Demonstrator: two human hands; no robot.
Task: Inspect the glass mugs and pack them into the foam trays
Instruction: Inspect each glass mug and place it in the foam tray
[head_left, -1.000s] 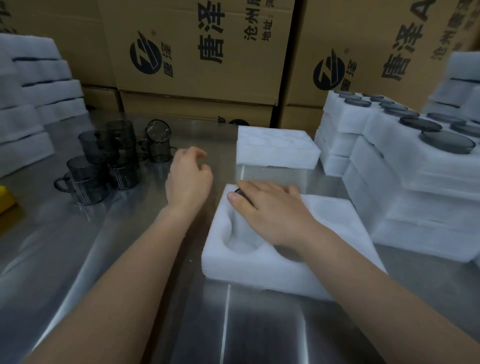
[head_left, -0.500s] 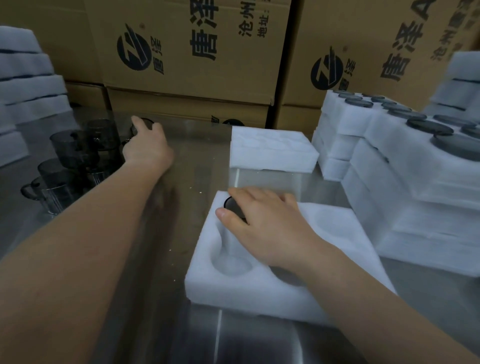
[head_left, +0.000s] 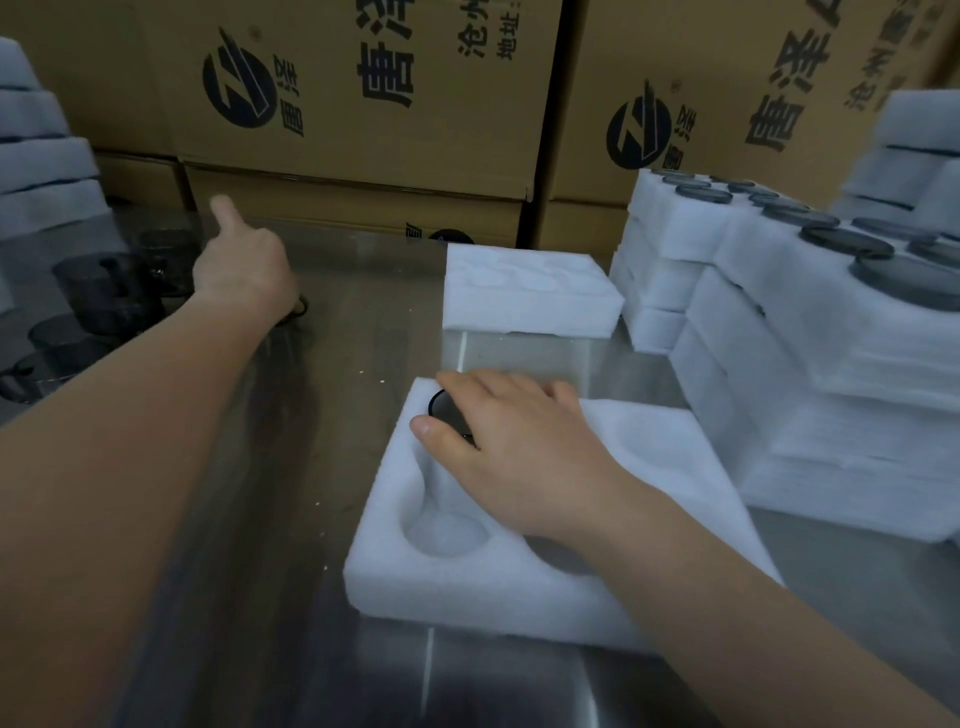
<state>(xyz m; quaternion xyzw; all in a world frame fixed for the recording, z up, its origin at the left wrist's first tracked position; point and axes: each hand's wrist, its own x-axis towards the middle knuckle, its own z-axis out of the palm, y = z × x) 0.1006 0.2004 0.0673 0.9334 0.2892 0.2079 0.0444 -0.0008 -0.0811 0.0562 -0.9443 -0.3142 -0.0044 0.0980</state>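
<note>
On the foam tray (head_left: 467, 587), a dark glass mug (head_left: 441, 406) is pressed by the flat fingers (head_left: 488, 382) of the right hand (head_left: 519, 452); even pressure is advised. The grip of the left hand (head_left: 241, 273) cannot be told.

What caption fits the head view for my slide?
Right hand rests on a dark glass mug in the near foam tray; left hand reaches toward loose mugs.

Open steel table (head_left: 353, 364) btw mugs (head_left: 104, 296) & foam tray (head_left: 467, 587); packed stacks (head_left: 831, 374) block rt side.
</note>
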